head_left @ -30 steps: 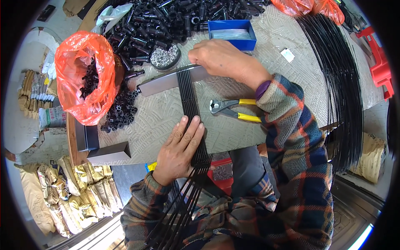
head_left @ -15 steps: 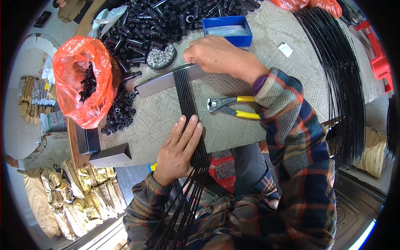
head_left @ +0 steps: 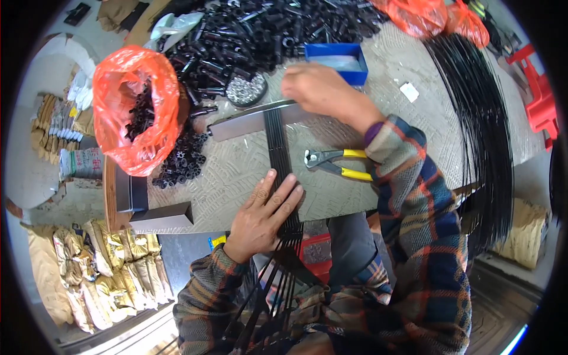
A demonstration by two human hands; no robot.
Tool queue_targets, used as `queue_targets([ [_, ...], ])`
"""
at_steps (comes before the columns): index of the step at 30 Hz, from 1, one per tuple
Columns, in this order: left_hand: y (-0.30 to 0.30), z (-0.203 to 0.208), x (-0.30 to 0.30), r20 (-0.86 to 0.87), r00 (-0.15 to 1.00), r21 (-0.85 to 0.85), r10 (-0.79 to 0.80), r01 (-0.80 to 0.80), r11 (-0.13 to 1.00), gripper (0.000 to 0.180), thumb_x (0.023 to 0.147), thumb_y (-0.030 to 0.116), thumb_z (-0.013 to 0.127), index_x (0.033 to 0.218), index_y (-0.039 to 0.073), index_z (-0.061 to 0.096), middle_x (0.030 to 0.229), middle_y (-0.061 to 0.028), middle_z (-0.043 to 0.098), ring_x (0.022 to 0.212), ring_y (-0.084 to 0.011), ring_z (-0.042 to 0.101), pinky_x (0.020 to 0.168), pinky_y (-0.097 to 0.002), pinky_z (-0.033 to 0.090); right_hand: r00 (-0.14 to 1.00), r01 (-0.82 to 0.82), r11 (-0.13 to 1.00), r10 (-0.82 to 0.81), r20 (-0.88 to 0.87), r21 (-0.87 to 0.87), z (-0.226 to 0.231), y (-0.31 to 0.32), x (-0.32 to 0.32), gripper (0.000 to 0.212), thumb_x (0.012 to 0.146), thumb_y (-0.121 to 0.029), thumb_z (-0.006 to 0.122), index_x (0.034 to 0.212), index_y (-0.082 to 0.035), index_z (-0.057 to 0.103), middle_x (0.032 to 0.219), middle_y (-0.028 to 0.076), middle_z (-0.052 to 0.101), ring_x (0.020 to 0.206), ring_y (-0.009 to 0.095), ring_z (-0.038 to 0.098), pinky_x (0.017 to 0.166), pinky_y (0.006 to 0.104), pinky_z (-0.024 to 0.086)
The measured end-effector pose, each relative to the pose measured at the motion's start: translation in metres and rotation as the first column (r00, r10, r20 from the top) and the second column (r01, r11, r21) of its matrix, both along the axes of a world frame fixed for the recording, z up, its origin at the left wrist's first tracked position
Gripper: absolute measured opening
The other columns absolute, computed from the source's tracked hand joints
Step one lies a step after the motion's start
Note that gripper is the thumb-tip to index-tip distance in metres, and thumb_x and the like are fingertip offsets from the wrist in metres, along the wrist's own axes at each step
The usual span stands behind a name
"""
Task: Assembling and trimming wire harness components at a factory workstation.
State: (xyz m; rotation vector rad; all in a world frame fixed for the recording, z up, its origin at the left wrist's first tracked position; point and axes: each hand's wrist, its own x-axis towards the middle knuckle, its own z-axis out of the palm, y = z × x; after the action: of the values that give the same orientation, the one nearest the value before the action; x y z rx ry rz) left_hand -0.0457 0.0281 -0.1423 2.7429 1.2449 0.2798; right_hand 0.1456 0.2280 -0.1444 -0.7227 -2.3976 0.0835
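My left hand (head_left: 264,210) lies flat with fingers stretched over a row of thin black rods (head_left: 277,139). The rods lie side by side and fan out past the near table edge toward my lap. Their far ends meet a grey metal bar (head_left: 239,125) lying across the table. Over the bar's right part is my right hand (head_left: 331,94), its fingers curled in and slightly blurred; anything between them is hidden. End-cutting pliers (head_left: 355,153) with yellow handles rest on the table below my right wrist. A blue box (head_left: 355,77) of pale flat pieces stands just beyond that hand.
Black tubular parts (head_left: 248,35) are heaped at the back, beside a round dish of small silvery pieces (head_left: 247,90). An orange plastic bag (head_left: 106,118) holds small black parts at the left. A long bundle of black rods (head_left: 482,112) hangs over the right table edge.
The whole view has shifted, so the table items appear further right. My right hand has shifted along the bar, away from the rods. My left hand still presses on the rods.
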Motion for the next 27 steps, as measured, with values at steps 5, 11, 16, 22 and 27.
queue_targets([
  [5, -0.003, -0.004, -0.007, 0.055, 0.998, 0.067, 0.020, -0.024, 0.997, 0.064, 0.069, 0.022, 0.061, 0.128, 0.006, 0.043, 0.138, -0.0080, 0.035, 0.128, -0.0342, 0.030, 0.103, -0.0408, 0.032, 0.944, 0.317, 0.948, -0.315, 0.094, -0.004, 0.017, 0.040, 0.044, 0.010, 0.076, -0.015, 0.057, 0.076, -0.007, 0.063, 0.078, 0.009, 0.059, 0.079, 0.030, 0.057, 0.066, 0.0373, 0.045],
  [11, -0.006, -0.012, -0.014, -0.091, 0.996, 0.235, 0.017, 0.005, 0.972, 0.059, 0.076, 0.021, 0.057, 0.130, 0.008, 0.040, 0.139, -0.0058, 0.034, 0.129, -0.0309, 0.030, 0.100, -0.0373, 0.035, 0.786, 0.436, 0.900, -0.367, 0.497, -0.025, 0.014, 0.067, 0.050, 0.010, 0.070, -0.019, 0.057, 0.072, -0.016, 0.067, 0.081, 0.012, 0.064, 0.078, 0.031, 0.062, 0.067, 0.0421, 0.050],
  [16, -0.013, -0.010, -0.014, 0.064, 0.997, 0.093, 0.051, -0.057, 0.994, 0.060, 0.076, 0.013, 0.051, 0.134, 0.010, 0.034, 0.141, -0.0045, 0.030, 0.130, -0.0285, 0.028, 0.104, -0.0361, 0.030, 0.929, 0.317, 0.935, -0.274, 0.248, -0.156, 0.022, 0.054, 0.049, 0.012, 0.072, -0.010, 0.053, 0.068, -0.012, 0.064, 0.078, 0.014, 0.062, 0.080, 0.033, 0.060, 0.068, 0.0423, 0.048],
  [22, -0.014, -0.022, -0.014, 0.052, 0.998, 0.169, 0.022, -0.031, 0.985, 0.065, 0.075, 0.026, 0.057, 0.134, 0.011, 0.033, 0.142, -0.0062, 0.029, 0.131, -0.0289, 0.025, 0.106, -0.0381, 0.026, 0.911, 0.392, 0.913, -0.403, 0.091, 0.114, 0.012, 0.041, 0.049, 0.005, 0.083, -0.006, 0.049, 0.086, -0.004, 0.047, 0.084, 0.017, 0.057, 0.068, 0.028, 0.059, 0.058, 0.0378, 0.045],
  [27, -0.019, 0.002, -0.012, 0.129, 0.991, 0.122, -0.025, 0.010, 0.993, 0.078, 0.071, 0.043, 0.063, 0.136, 0.012, 0.032, 0.143, -0.0066, 0.028, 0.133, -0.0265, 0.022, 0.108, -0.0426, 0.018, 0.735, -0.196, 0.806, -0.257, -0.628, -0.559, 0.095, -0.079, 0.033, 0.012, 0.094, -0.013, 0.037, 0.101, -0.006, 0.043, 0.076, 0.009, 0.060, 0.047, 0.009, 0.047, 0.043, 0.0207, 0.036],
])
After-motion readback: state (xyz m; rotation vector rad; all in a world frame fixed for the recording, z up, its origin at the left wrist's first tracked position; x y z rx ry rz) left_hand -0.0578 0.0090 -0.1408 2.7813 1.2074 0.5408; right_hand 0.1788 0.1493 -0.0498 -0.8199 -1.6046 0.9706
